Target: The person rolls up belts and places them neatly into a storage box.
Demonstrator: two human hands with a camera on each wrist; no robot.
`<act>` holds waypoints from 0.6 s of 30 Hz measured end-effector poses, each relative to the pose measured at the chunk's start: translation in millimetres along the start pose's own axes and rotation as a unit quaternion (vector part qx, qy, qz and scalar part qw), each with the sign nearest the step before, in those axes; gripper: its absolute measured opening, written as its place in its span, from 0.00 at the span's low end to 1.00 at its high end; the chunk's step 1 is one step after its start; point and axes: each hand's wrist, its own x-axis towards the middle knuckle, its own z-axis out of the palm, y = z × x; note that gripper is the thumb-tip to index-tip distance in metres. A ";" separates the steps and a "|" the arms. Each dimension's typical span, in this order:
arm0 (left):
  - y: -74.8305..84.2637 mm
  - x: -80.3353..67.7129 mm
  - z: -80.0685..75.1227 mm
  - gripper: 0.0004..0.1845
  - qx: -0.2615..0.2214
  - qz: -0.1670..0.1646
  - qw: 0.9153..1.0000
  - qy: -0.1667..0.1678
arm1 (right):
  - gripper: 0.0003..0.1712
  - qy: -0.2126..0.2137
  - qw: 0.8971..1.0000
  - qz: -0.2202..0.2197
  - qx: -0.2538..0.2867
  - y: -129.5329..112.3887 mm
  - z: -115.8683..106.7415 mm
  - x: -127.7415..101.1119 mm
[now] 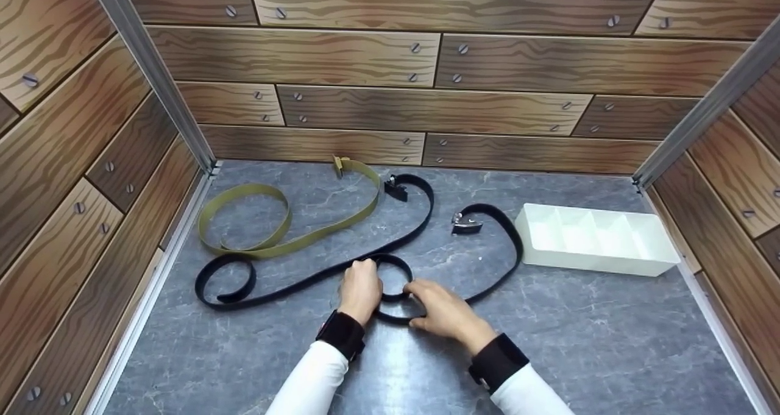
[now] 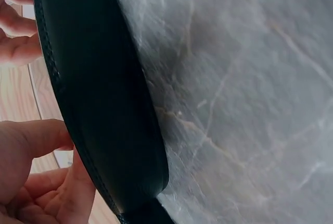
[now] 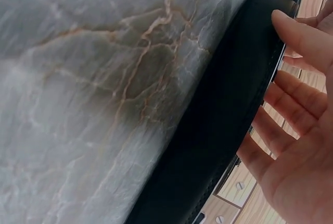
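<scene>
Olive-yellow fabric-like belt: it lies at the far left of the grey marble-patterned worktop [image 1: 213,360], its left part in a wide loop, and the strap [image 1: 304,239] runs right and far to a gold-coloured buckle [image 1: 339,166].
First long black belt: its left end curls into a loop just near of the olive-yellow one; the strap [image 1: 304,280] slants right and far, past the left hand, to a dark buckle [image 1: 397,191].
Left hand: the person's left hand [image 1: 361,290] clamps its curled fingers on the coil's left side.
Second black belt, smooth, with a stitched edge: its strap [image 2: 104,88] stands on edge, coiled between the hands, then sweeps right and far to a silver buckle [image 1: 468,225].
Right hand: the person's right hand [image 1: 448,311] holds this belt's coil, thumb and fingers on opposite faces.
White rectangular tray: the four-compartment tray [image 1: 600,260] sits at the far right, just beside the second belt's curve.
</scene>
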 end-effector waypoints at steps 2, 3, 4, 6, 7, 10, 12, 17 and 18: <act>-0.4 0.5 0.4 0.05 0.006 0.009 1.000 0.004 | 0.35 -0.001 1.000 -0.002 0.001 0.5 -0.3 -0.8; -1.0 0.7 0.6 0.05 0.010 0.017 1.000 0.007 | 0.35 0.000 1.000 -0.003 0.000 0.9 -0.5 -1.2; -2.0 0.7 0.6 0.06 0.015 0.027 0.999 0.008 | 0.34 0.002 1.000 -0.006 -0.003 0.9 -0.4 -1.6; -4.3 0.1 0.2 0.07 0.025 0.048 0.998 0.009 | 0.33 0.011 1.000 -0.014 -0.014 1.5 0.1 -2.3; -5.6 0.0 -0.1 0.08 0.029 0.061 0.998 0.010 | 0.32 0.020 0.999 -0.020 -0.022 1.8 0.3 -2.7; -10.1 -0.3 -0.9 0.09 0.044 0.098 0.994 0.017 | 0.28 0.052 0.997 -0.040 -0.049 2.9 1.2 -3.1; -12.9 -0.5 -1.4 0.08 0.053 0.116 0.992 0.024 | 0.24 0.075 0.993 -0.049 -0.070 3.6 1.6 -2.6; -18.5 -1.0 -0.8 0.08 0.074 0.139 0.987 0.037 | 0.11 0.100 0.988 -0.054 -0.108 4.5 0.9 -1.4; -19.0 -1.1 -0.4 0.08 0.079 0.143 0.986 0.040 | 0.09 0.097 0.987 -0.056 -0.111 5.1 0.4 -1.4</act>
